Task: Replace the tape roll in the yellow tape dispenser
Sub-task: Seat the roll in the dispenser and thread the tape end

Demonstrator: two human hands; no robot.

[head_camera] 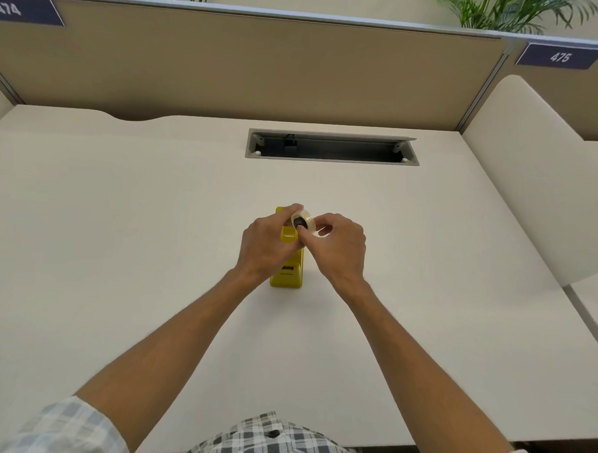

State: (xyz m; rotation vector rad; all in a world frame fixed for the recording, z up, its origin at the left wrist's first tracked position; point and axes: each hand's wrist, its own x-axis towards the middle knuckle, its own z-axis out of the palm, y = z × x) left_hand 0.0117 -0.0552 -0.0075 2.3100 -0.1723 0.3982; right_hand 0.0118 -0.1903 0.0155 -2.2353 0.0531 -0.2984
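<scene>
The yellow tape dispenser [286,277] stands on the white desk, lengthwise away from me, its middle hidden by my hands. Just above it my left hand [267,245] grips a pale tape roll [304,220] with a black hub [299,223] in its centre. My right hand [337,248] pinches the black hub at the roll's near side with thumb and forefinger. Beside the right fingers a second pale ring [324,231] shows partly; I cannot tell whether it lies on the desk or is held.
An open cable trough [332,147] is cut into the white desk [119,235] behind the dispenser. Beige partition panels [246,66] close the back and a white side panel [539,175] rises on the right. The desk's front edge is near my shirt.
</scene>
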